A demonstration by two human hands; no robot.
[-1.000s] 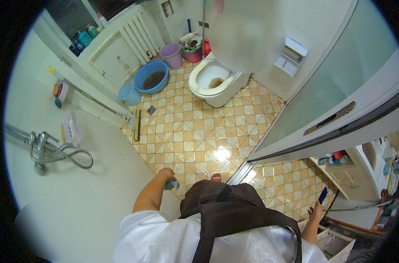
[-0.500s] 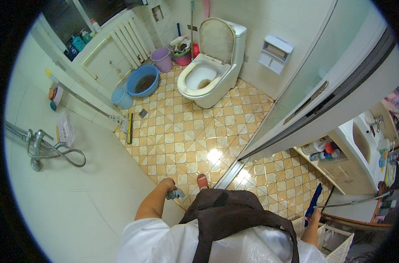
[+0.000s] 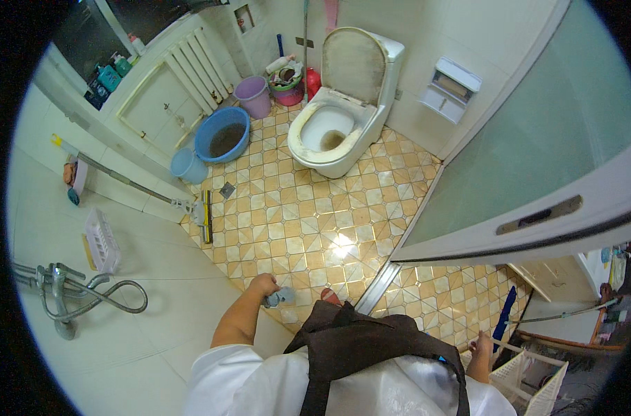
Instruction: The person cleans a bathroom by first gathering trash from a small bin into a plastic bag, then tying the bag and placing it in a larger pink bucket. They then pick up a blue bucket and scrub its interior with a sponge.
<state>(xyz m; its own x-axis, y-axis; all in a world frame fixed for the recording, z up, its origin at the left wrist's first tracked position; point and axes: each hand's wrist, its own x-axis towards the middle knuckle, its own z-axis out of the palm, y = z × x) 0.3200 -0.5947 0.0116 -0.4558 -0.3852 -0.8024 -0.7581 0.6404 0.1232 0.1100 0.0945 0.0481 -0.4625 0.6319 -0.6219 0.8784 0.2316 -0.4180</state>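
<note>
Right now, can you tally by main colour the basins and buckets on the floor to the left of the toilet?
Blue: 2 (small light-blue bucket, wide basin)
Purple: 1 (purple bucket)
Pink with green rim: 1 (filled bucket)
Total: 4
The partly hidden red thing isn't counted; I can't tell what it is.

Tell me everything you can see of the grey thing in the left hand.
The grey thing looks like a small, soft piece of cloth, bunched up and uneven in outline, pale bluish grey with a darker part toward the fingers. The left hand grips it at its left side, and the rest sticks out to the right, seen against the tiled floor. Nothing else visibly touches it; whether it is wet or dry cannot be told.
</note>
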